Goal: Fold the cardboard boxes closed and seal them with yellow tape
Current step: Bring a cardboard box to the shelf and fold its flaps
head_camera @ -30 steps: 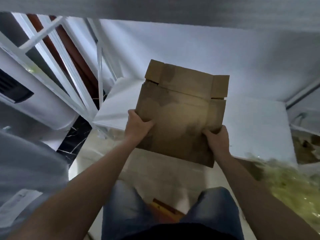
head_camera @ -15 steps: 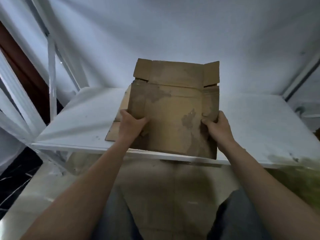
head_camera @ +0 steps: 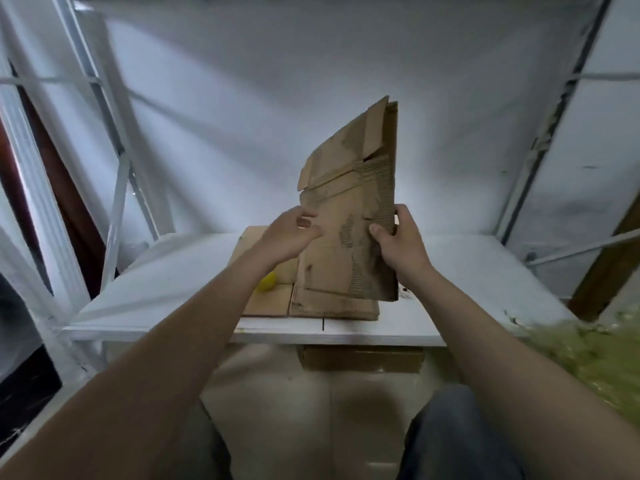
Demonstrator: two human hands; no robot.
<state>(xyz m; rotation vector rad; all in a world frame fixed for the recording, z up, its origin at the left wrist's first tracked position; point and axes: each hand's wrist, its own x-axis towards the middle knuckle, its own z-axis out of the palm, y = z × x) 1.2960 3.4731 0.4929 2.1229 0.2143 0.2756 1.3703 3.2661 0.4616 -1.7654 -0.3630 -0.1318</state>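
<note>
Right hand point(head_camera: 398, 244) is gripping the flattened box point(head_camera: 346, 216) by its right edge, thumb on the near face, fingers wrapping behind. The box is standing tilted upright between the two hands, with its top flaps leaning up and away above the right hand. Left hand point(head_camera: 287, 233) is hovering at the box's left edge, fingers loosely curled, holding nothing; can't tell if it is touching the card. Yellow tape point(head_camera: 266, 281) is lying just under the left wrist, partly hidden by the forearm. It is sitting on a second flat cardboard point(head_camera: 270, 299), which is lying below both hands on the white table point(head_camera: 467, 289).

Likely step: opening the flat box into shape; no flaps folded, no tape on yet.

Risks:
- A one-edge grip could be letting the box sag or twist out.
- The card is looking worn and peeled, so pulling the panels apart hard could tear a crease.
- A dropping left forearm could knock the tape off the table's near edge.
</note>
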